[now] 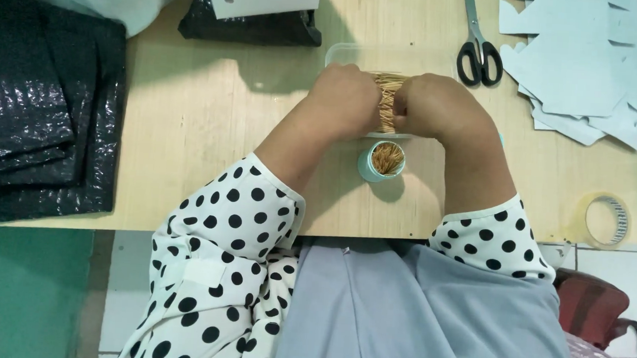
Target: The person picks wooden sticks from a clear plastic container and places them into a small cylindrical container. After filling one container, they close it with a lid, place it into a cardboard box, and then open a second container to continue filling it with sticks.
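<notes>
Left hand (pixel 347 100): closing in a fist around one end of the toothpick bundle (pixel 388 102), knuckles up.
Right hand (pixel 432 105): clenching the other end of the same bundle, just beside the left hand.
Bundle: lying crosswise between the two fists, over a clear tray (pixel 348 54) on the table (pixel 210 135).
Cup (pixel 383 161): a small teal round holder, standing upright just below the hands and showing toothpicks inside.
Scissors (pixel 478 49): lying on the table, up and to the right of the hands, well apart.
Paper (pixel 598 63): pale blue cut pieces piling at the far right.
Tape (pixel 605 220): a clear roll sitting near the table's right edge.
Bags (pixel 35 110): black plastic sheets covering the left side.
</notes>
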